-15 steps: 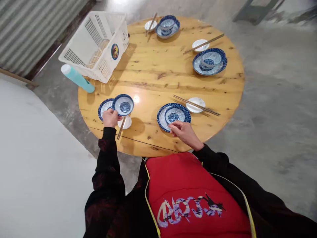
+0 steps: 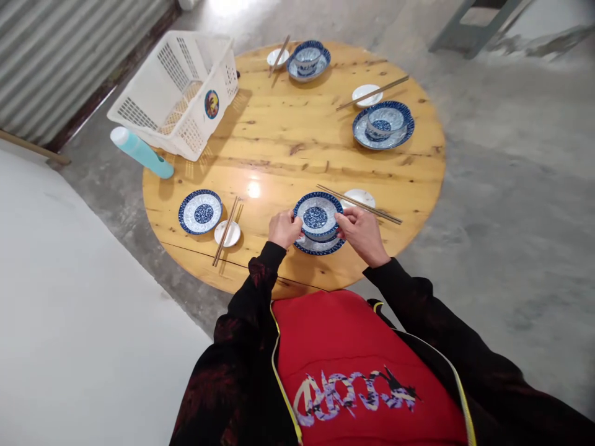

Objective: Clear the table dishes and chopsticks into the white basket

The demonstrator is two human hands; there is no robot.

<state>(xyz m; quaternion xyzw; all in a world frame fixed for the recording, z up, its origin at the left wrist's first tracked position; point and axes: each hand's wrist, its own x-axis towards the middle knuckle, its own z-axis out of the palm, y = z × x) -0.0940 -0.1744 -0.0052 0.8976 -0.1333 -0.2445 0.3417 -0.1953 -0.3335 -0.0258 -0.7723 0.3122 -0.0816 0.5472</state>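
We are holding a blue bowl (image 2: pixel 318 215) between our left hand (image 2: pixel 284 228) and right hand (image 2: pixel 363 232), fingers pinching its rim, just above the plate (image 2: pixel 320 246); next we judge it needs lowering level, centred

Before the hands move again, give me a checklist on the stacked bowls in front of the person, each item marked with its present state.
1. Left hand on the top bowl rim: ok.
2. Right hand on the opposite rim: ok.
3. Top bowl level, not tilted: ok.
4. Top bowl fully seated in the dishes under it: cannot tell.
5. Blue-rimmed plate under the stack lies inside the table edge: ok.
6. Chopsticks on the small white dish clear of the right hand: ok, though close.
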